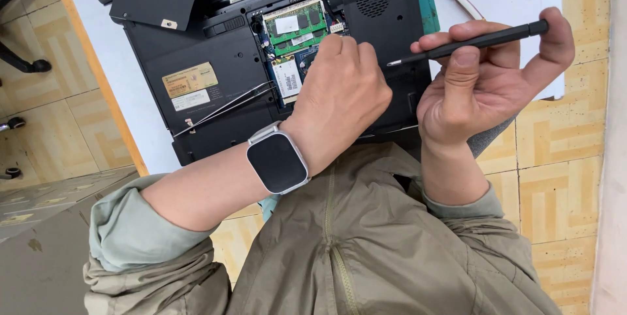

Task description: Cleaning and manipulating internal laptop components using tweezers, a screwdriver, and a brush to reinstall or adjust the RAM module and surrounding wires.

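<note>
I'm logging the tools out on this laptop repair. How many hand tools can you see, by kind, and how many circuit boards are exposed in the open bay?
Screwdriver, black, in the right hand: 1
Tweezers, metal, lying on the laptop: 1
Green memory board: 1
Small card by the left hand: 1
Total: 4

A white table (pixel 140 109) with a wooden edge carries an upturned black laptop (pixel 215 86) — its underside opened.

sleeves: olive jacket, pushed up; cuffs pale green | wrist: square smartwatch (pixel 277 162), grey band
</note>
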